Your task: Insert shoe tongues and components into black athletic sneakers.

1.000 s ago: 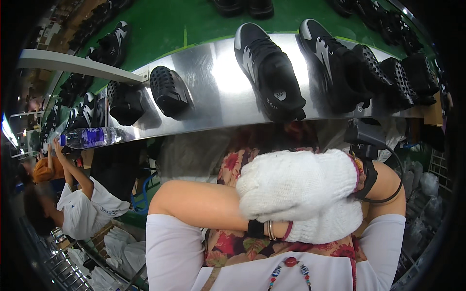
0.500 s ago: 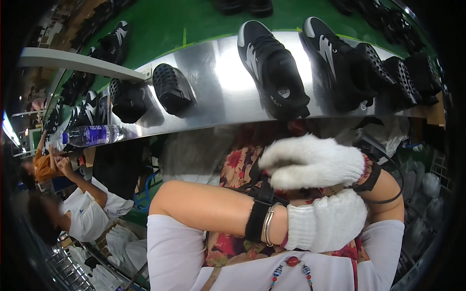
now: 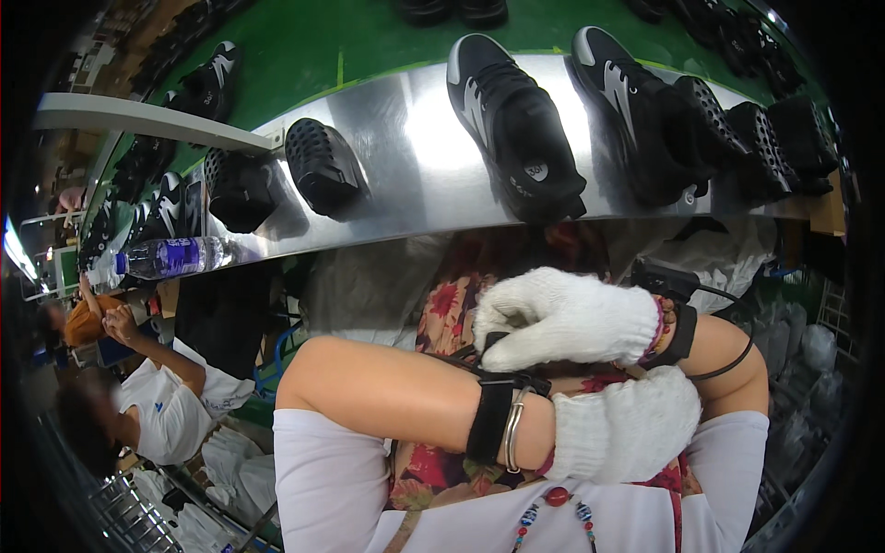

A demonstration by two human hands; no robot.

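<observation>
On my feed, the right hand [image 3: 572, 318] pinches a small black device [image 3: 496, 338] between thumb and curled fingers, at nine o'clock from its palm, twelve from the black strap [image 3: 490, 419]; the left hand's [image 3: 631, 426] fingers I can't tell.

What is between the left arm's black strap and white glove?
Beside the black strap is a silver bracelet, then bare skin; the head view shows this.

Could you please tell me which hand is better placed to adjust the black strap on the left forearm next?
The right hand, I'd judge: its gloved fingers are close to the black strap, worn on the left forearm, while the left hand points away from it.
</observation>
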